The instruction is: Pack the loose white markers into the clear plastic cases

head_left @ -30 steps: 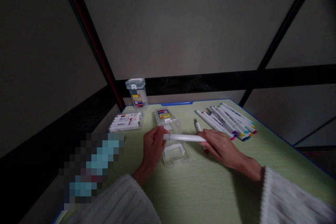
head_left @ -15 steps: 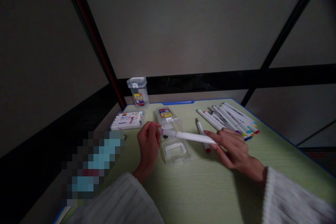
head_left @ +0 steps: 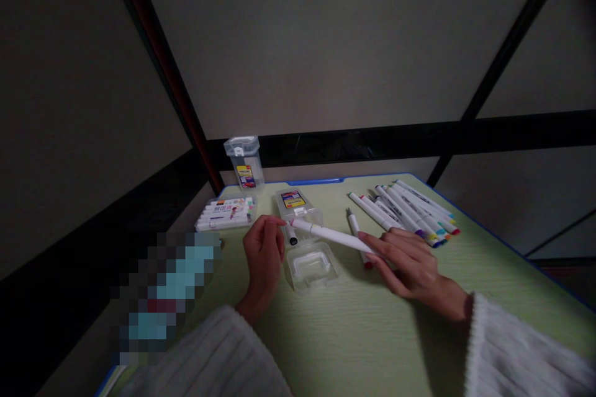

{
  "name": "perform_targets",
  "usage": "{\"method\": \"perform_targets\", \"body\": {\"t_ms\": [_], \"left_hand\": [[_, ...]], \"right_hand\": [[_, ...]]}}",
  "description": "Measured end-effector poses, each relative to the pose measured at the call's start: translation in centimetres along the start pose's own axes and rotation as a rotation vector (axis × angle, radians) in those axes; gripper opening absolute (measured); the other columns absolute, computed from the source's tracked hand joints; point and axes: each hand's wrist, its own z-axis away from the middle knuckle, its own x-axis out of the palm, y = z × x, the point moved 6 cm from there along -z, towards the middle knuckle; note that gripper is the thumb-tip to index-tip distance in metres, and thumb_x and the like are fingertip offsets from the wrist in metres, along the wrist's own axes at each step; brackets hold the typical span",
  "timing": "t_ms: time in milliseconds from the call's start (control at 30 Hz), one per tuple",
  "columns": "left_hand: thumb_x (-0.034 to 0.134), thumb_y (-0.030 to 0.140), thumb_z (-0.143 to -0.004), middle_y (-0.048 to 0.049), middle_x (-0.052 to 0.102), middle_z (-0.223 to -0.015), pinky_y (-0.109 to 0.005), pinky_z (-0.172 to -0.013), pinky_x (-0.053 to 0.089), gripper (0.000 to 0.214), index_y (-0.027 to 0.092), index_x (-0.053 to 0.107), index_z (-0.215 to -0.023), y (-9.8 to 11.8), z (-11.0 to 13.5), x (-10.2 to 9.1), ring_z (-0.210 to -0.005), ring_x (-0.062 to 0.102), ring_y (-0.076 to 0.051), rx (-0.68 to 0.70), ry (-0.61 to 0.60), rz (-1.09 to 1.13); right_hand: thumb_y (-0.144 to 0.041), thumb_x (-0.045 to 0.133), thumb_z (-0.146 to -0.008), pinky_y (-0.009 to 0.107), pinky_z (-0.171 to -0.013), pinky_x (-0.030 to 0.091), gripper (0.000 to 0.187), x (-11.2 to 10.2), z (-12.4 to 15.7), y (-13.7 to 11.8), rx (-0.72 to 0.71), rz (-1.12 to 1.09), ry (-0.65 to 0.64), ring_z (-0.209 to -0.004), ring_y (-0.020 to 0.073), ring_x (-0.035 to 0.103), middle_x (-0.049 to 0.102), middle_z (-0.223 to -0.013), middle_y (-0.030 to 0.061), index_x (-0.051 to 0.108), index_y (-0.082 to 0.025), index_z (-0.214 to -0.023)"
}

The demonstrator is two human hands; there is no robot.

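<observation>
A white marker point(head_left: 331, 236) with a pink end is pinched between the thumb and fingers of my right hand point(head_left: 410, 263). Its pink end points left, close to the fingertips of my left hand point(head_left: 261, 257). That hand is closed; what its fingers hold, if anything, is hidden. Just beyond, a clear plastic case point(head_left: 289, 203) with a yellow label lies on its side, its lid point(head_left: 311, 285) folded open toward me. At the case's mouth shows a marker with a black end point(head_left: 292, 235). Partly under the held marker lies another marker point(head_left: 354, 223) with a red end.
Several white markers point(head_left: 405, 208) with coloured ends lie piled at the right. A second clear case point(head_left: 246, 164) stands upright at the back left, behind a flat pack of markers point(head_left: 226, 213). A blurred blue object point(head_left: 181, 279) lies at the left edge of the green table point(head_left: 354, 341).
The marker in my right hand has tilted, its pink end rising slightly and its other end shifting left. The black-ended marker shows more. My left hand has hardly moved.
</observation>
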Motion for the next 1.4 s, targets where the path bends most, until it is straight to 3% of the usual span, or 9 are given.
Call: {"method": "perform_targets", "body": {"t_ms": [700, 833, 1000, 1067, 1167, 1400], "left_hand": [[0.048, 0.038, -0.078, 0.0086, 0.033, -0.037, -0.014, -0.03, 0.019, 0.028, 0.015, 0.053, -0.062, 0.8, 0.8, 0.6, -0.031, 0.027, -0.004, 0.088, -0.057, -0.072], [0.044, 0.03, -0.082, 0.0065, 0.039, -0.042, -0.016, -0.036, 0.026, 0.025, 0.015, 0.056, -0.066, 1.5, 1.7, 1.0, -0.035, 0.033, -0.005, 0.278, -0.175, -0.306], [0.041, 0.015, -0.081, -0.0013, 0.056, -0.061, -0.019, -0.052, 0.041, 0.018, 0.015, 0.057, -0.075, 2.5, 4.6, 3.3, -0.053, 0.05, -0.009, 0.811, -0.511, -0.661], [0.041, 0.013, -0.081, -0.0039, 0.059, -0.069, -0.019, -0.056, 0.044, 0.017, 0.015, 0.057, -0.079, 2.5, 5.5, 3.9, -0.061, 0.055, -0.01, 0.941, -0.605, -0.725], [0.04, 0.013, -0.082, -0.0058, 0.06, -0.078, -0.019, -0.059, 0.047, 0.017, 0.014, 0.057, -0.083, 2.2, 5.9, 4.4, -0.066, 0.057, -0.011, 0.996, -0.646, -0.812], [0.039, 0.013, -0.081, -0.0089, 0.06, -0.095, -0.022, -0.07, 0.051, 0.02, 0.014, 0.057, -0.092, 1.7, 5.8, 4.5, -0.081, 0.061, -0.013, 0.972, -0.664, -0.865]], "right_hand": [[-0.016, 0.045, -0.085, 0.025, -0.047, 0.038, 0.025, 1.1, -0.1, -0.6, -0.001, 0.011, -0.046, -0.05, 0.012, 0.05, 0.057, -0.058, 0.0011, 0.053, -0.012, -0.108], [-0.018, 0.044, -0.086, 0.025, -0.047, 0.036, 0.024, 1.4, -0.3, -0.8, 0.005, 0.008, -0.075, -0.049, 0.0114, 0.049, 0.057, -0.057, 0.0005, 0.055, -0.012, -0.106], [-0.019, 0.044, -0.087, 0.024, -0.047, 0.034, 0.021, 1.9, -0.4, -1.1, 0.019, -0.015, -0.079, -0.049, 0.0108, 0.047, 0.056, -0.057, 0.0009, 0.058, -0.01, -0.099], [-0.019, 0.043, -0.087, 0.024, -0.048, 0.035, 0.021, 2.1, -0.4, -1.1, 0.029, -0.02, -0.085, -0.049, 0.0109, 0.048, 0.057, -0.058, 0.0012, 0.058, -0.01, -0.099], [-0.02, 0.042, -0.088, 0.024, -0.048, 0.035, 0.021, 2.4, -0.4, -1.0, 0.066, -0.029, -0.108, -0.049, 0.0107, 0.048, 0.056, -0.058, 0.0007, 0.059, -0.011, -0.098], [-0.021, 0.041, -0.088, 0.024, -0.049, 0.036, 0.022, 2.9, -0.2, -0.7, 0.13, -0.071, -0.136, -0.05, 0.0113, 0.05, 0.056, -0.059, 0.0004, 0.057, -0.011, -0.1]]}}
